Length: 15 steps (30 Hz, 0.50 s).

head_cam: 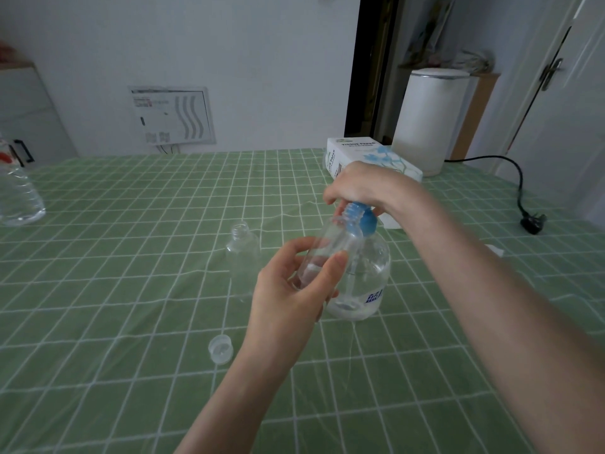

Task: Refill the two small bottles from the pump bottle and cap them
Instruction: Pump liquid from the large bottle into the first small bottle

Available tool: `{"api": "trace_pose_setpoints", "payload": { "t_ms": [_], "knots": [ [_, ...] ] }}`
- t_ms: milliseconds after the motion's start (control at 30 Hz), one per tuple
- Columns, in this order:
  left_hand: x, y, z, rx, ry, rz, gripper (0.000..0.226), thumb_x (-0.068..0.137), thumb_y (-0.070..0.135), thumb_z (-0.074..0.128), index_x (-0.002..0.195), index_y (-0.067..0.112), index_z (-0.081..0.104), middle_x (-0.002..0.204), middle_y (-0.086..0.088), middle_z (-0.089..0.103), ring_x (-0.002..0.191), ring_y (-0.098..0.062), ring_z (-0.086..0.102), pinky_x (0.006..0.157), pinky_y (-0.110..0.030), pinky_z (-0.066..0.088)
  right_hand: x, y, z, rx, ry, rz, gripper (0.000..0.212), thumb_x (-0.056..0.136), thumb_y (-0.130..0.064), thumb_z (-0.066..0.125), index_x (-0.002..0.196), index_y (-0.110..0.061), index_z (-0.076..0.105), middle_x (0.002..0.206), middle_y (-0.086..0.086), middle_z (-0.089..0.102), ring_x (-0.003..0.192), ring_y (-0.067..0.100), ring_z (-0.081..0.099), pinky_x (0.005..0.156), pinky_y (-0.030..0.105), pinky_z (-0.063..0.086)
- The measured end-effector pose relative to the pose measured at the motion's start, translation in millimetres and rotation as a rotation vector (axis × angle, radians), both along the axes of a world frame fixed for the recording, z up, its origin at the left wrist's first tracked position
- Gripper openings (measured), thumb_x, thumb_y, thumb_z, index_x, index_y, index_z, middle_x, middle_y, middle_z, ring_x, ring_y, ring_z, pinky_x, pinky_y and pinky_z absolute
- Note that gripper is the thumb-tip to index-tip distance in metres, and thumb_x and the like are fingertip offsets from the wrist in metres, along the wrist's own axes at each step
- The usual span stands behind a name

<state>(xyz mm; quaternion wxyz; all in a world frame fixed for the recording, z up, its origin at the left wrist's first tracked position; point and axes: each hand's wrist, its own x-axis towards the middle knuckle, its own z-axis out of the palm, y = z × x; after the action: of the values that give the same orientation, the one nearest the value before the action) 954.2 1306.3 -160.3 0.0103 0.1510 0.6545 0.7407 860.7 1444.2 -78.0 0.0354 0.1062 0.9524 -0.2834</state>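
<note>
Your left hand fingers clasped small bottle; just above them, right hand fingers clenched over pump bottle top.

tissue box far edge | white canister beside it | plug right | large clear jug left

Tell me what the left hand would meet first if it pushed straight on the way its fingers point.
Probably the pump bottle: the left hand holds a small bottle just before it, though depth is unclear.
</note>
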Motion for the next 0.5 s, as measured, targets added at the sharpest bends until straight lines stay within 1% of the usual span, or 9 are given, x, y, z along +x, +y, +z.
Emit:
{"api": "trace_pose_setpoints", "payload": {
  "t_ms": [67, 100, 167, 200, 267, 367, 433, 500],
  "knots": [
    [0.9, -0.1, 1.9, -0.003, 0.012, -0.008, 0.033, 0.063, 0.045, 0.065, 0.090, 0.028, 0.066, 0.071, 0.012, 0.070, 0.055, -0.005, 0.064, 0.043, -0.013, 0.041, 1.4, 0.8, 5.4, 0.003, 0.024, 0.008, 0.030, 0.091, -0.024, 0.054, 0.115, -0.008, 0.064, 0.107, 0.011, 0.074, 0.076, 0.016, 0.058, 0.061, 0.026, 0.041],
    [1.2, -0.1, 2.5, -0.003, 0.015, -0.008, 0.033, 0.063, 0.045, 0.065, 0.091, 0.028, 0.066, 0.072, 0.012, 0.070, 0.055, -0.005, 0.064, 0.043, -0.013, 0.042, 1.9, 1.0, 7.5, 0.006, 0.034, 0.009, 0.030, 0.091, -0.024, 0.053, 0.114, -0.008, 0.064, 0.105, 0.010, 0.075, 0.072, 0.014, 0.057, 0.057, 0.026, 0.038],
    [1.7, 0.0, 2.8, 0.001, 0.012, -0.008, 0.032, 0.064, 0.044, 0.065, 0.091, 0.027, 0.066, 0.072, 0.011, 0.070, 0.055, -0.005, 0.064, 0.043, -0.013, 0.042, 2.8, 0.3, 8.8, -0.005, 0.033, 0.009, 0.029, 0.091, -0.022, 0.052, 0.114, -0.009, 0.065, 0.106, 0.010, 0.075, 0.073, 0.015, 0.056, 0.057, 0.026, 0.038],
    [1.5, 0.0, 2.6, 0.002, 0.011, -0.009, 0.032, 0.064, 0.044, 0.065, 0.091, 0.027, 0.066, 0.072, 0.011, 0.070, 0.055, -0.005, 0.063, 0.043, -0.013, 0.042, 3.1, -0.4, 8.3, -0.012, 0.022, 0.007, 0.029, 0.091, -0.022, 0.053, 0.113, -0.009, 0.066, 0.108, 0.011, 0.074, 0.076, 0.017, 0.057, 0.060, 0.025, 0.040],
    [1.0, 0.0, 2.0, 0.000, 0.012, -0.009, 0.032, 0.064, 0.044, 0.065, 0.091, 0.027, 0.066, 0.071, 0.011, 0.070, 0.055, -0.005, 0.063, 0.043, -0.014, 0.042, 2.8, -1.0, 6.3, -0.024, 0.006, -0.002, 0.027, 0.089, -0.021, 0.056, 0.111, -0.009, 0.066, 0.113, 0.012, 0.073, 0.084, 0.021, 0.059, 0.070, 0.028, 0.044],
    [0.8, 0.5, 2.3, 0.004, 0.015, -0.008, 0.032, 0.063, 0.045, 0.066, 0.090, 0.028, 0.066, 0.069, 0.012, 0.069, 0.055, -0.006, 0.063, 0.043, -0.013, 0.041, 2.7, -1.0, 4.9, -0.047, 0.012, -0.012, 0.019, 0.088, -0.022, 0.058, 0.101, -0.010, 0.064, 0.114, 0.012, 0.072, 0.101, 0.026, 0.066, 0.086, 0.036, 0.049],
    [0.8, 0.4, 2.0, 0.004, 0.012, -0.004, 0.032, 0.063, 0.045, 0.066, 0.089, 0.028, 0.066, 0.070, 0.011, 0.070, 0.055, -0.006, 0.063, 0.043, -0.012, 0.041, 2.5, -1.5, 3.3, -0.043, 0.006, -0.015, 0.024, 0.088, -0.022, 0.058, 0.108, -0.010, 0.065, 0.115, 0.013, 0.071, 0.109, 0.028, 0.065, 0.093, 0.042, 0.050],
    [0.9, -0.1, 1.1, -0.009, 0.008, -0.007, 0.032, 0.064, 0.045, 0.066, 0.090, 0.026, 0.066, 0.071, 0.011, 0.070, 0.055, -0.006, 0.064, 0.043, -0.012, 0.041, 2.5, -2.0, -0.5, -0.042, -0.014, -0.020, 0.032, 0.088, -0.021, 0.059, 0.116, -0.008, 0.065, 0.117, 0.014, 0.070, 0.112, 0.030, 0.063, 0.095, 0.043, 0.049]
  ]
}}
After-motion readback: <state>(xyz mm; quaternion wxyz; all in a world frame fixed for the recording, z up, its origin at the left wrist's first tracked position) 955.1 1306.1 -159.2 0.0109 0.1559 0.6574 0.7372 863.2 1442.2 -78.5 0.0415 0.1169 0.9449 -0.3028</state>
